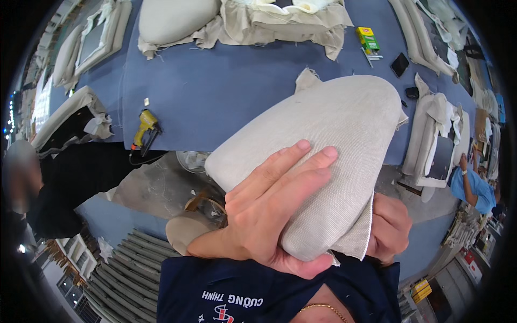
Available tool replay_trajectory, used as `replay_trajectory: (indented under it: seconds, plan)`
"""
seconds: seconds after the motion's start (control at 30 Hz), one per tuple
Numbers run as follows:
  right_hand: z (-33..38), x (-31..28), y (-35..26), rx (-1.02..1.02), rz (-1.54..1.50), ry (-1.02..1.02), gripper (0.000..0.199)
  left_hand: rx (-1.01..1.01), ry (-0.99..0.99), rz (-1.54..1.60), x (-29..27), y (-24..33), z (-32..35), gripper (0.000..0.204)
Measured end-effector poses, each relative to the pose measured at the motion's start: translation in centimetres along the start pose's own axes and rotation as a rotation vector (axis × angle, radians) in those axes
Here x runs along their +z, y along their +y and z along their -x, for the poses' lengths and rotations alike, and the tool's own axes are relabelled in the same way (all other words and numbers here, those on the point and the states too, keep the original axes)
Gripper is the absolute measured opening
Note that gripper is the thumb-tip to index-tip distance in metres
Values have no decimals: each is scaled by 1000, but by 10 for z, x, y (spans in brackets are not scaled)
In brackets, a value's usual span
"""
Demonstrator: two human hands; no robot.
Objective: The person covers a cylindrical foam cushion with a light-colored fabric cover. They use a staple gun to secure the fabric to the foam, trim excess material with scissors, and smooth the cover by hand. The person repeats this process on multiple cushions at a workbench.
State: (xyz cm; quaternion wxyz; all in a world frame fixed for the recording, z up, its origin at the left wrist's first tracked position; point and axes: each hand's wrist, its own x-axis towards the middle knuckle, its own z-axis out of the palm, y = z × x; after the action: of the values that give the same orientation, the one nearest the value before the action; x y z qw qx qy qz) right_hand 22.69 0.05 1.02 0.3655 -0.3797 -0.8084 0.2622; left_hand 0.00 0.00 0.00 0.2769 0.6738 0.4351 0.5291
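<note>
I hold a padded cushion panel [328, 140] covered in beige woven fabric, tilted up against my chest over the blue worktable [226, 91]. My left hand [269, 210] lies flat across its near end, fingers spread over the fabric and thumb wrapped under the lower edge. My right hand [389, 229] grips the loose fabric edge at the panel's lower right, mostly hidden behind the cloth. A flap of spare fabric sticks out at the panel's far corner.
A yellow staple gun [145, 128] with a hose lies at the table's left edge. Other upholstered pieces [177, 21] and loose cloth [291, 24] fill the far side. A green-yellow box [368, 39] and dark phone [399, 64] lie right. Another person in blue [473, 188] works at right.
</note>
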Motion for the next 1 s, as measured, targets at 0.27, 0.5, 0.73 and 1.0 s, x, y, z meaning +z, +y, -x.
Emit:
replay_trajectory:
  seconds: [0.27, 0.5, 0.73, 1.0]
  plan:
    - [-3, -49, 11, -44, -82, -327, 12, -79, -356, 16, 8, 15, -16, 89]
    - [23, -33, 24, -90, -163, -28, 20, -34, -146, 143, 41, 19, -6, 89]
    - [31, -33, 24, 9, -189, 32, 17, -35, -167, 147, 39, 24, -4, 83]
    - [50, -27, 29, 38, -254, 133, 15, -41, -202, 154, 41, 27, -4, 85]
